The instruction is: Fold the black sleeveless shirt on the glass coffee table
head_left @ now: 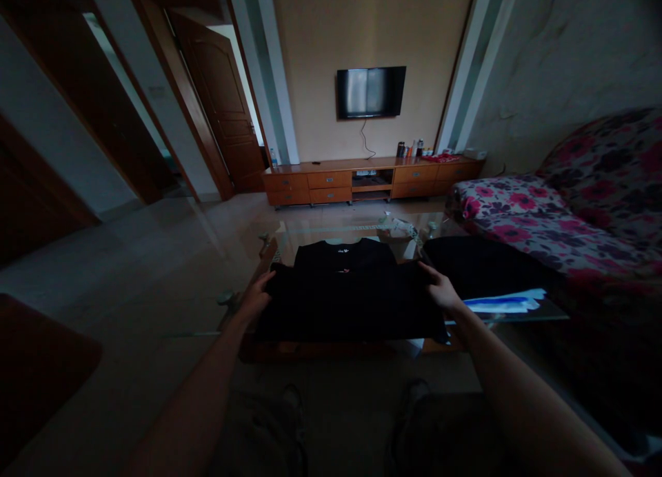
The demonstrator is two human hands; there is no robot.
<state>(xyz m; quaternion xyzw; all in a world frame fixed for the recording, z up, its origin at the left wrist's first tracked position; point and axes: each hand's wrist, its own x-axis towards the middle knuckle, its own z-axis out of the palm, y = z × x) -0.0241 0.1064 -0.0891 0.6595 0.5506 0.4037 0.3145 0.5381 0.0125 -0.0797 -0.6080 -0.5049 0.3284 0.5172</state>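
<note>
A soft black shirt (pixel 352 291) lies spread out flat on a low glass surface (pixel 310 232) in front of the person. The shirt is dark and floppy, with a small bright mark near its neck, and its bottom part looks folded up into a wide, flat band. The left hand (pixel 257 296) is on the left edge of that band, and the right hand (pixel 438 287) is on the right edge. Both hands have their fingers curled onto the cloth, pinching it at the sides. Just to the right of the shirt lies another black cloth (pixel 480 263), flat and smooth. Next to the right hand there is a thin flat thing with blue and white stripes (pixel 509 302). At the far end of the glass sits a little crumpled pale thing (pixel 400 225). The floor (pixel 155 256) around it is shiny and smooth. On the right is a puffy sofa (pixel 569 215) covered in pink and dark flowers. By the far wall stands a long wooden cabinet (pixel 372 180) with drawers, with small bottles on top. Above it hangs a flat, dark TV (pixel 371 92). On the left is a brown wooden door (pixel 222 105).
</note>
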